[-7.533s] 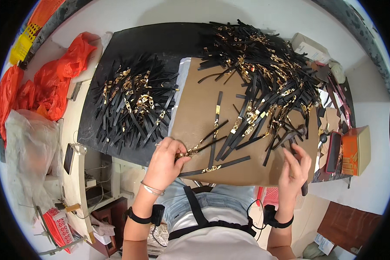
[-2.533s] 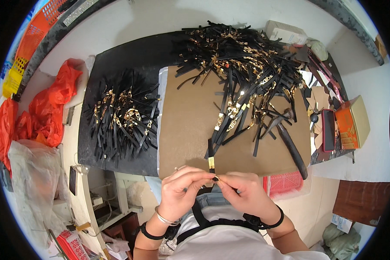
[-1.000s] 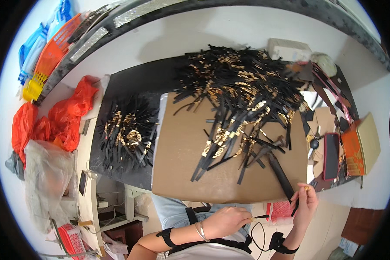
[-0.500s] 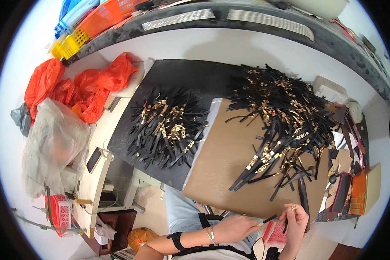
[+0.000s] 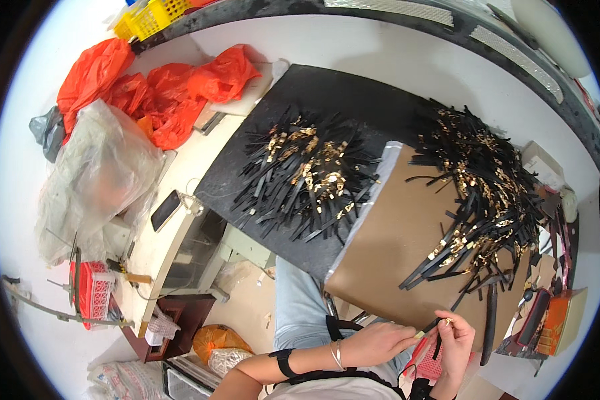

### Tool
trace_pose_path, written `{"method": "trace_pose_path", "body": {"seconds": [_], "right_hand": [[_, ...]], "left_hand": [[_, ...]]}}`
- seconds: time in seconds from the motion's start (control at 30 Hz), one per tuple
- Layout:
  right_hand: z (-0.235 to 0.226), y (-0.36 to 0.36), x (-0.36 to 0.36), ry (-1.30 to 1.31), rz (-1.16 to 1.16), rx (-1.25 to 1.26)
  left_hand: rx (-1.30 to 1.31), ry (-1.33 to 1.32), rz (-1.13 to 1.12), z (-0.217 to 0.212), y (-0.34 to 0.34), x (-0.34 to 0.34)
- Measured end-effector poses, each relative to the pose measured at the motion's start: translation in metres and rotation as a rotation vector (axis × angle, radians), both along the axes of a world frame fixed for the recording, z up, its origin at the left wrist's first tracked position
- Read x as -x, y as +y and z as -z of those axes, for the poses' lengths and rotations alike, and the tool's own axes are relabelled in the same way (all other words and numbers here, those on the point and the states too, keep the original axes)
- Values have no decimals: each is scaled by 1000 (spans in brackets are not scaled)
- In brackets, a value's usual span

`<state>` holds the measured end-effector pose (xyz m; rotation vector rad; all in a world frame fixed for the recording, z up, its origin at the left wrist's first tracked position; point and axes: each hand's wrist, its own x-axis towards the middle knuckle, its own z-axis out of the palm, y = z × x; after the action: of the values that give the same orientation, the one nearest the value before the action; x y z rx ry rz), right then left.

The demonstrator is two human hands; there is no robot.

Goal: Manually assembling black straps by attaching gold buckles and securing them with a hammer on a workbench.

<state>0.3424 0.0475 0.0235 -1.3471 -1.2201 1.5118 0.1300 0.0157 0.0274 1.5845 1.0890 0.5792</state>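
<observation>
Both hands met at the bench's near edge. The left hand (image 5: 379, 343) pinched one end of a black strap (image 5: 431, 327), the right hand (image 5: 455, 340) closed on its gold-buckle end; its long axis ran from eight toward two o'clock.

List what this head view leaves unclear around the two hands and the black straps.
- Head view: the gold fitting at the right hand is too small to identify.
- The strap pinched by the left hand is partly hidden by fingers.
- The red basket is covered by the hands.
</observation>
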Motion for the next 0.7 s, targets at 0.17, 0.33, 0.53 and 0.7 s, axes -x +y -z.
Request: {"method": "trace_pose_path", "body": {"seconds": [0.17, 0.33, 0.53, 0.7], "right_hand": [[-20, -6, 13, -143, 6, 78], [-13, 8, 30, 5, -191, -106], [-10, -21, -44, 11, 34, -25], [-2, -31, -90, 4, 114, 21]], "left_hand": [[-53, -49, -29, 11, -12, -2], [147, 144, -12, -6, -4, 29], [105, 51, 185, -20, 18, -41], [-3, 39, 255, -16, 27, -80]]}}
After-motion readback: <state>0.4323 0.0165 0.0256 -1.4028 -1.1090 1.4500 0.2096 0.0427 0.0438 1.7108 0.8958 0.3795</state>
